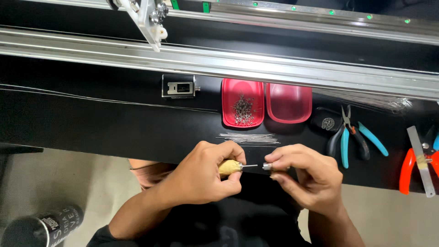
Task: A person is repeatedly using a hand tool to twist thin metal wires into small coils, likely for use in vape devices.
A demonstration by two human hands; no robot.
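At the worktop's near edge, the left hand (201, 176) was closed around a wooden-handled awl (231, 167), its handle protruding past thumb and forefinger. The awl lay level, its metal tip pointing right toward a small metal ferrule (267, 167) pinched in the right hand's (306, 176) fingertips, just apart.

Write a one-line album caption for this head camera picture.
Left hand holds a wooden-handled tool toward a small metal part pinched in the right hand, near red trays.
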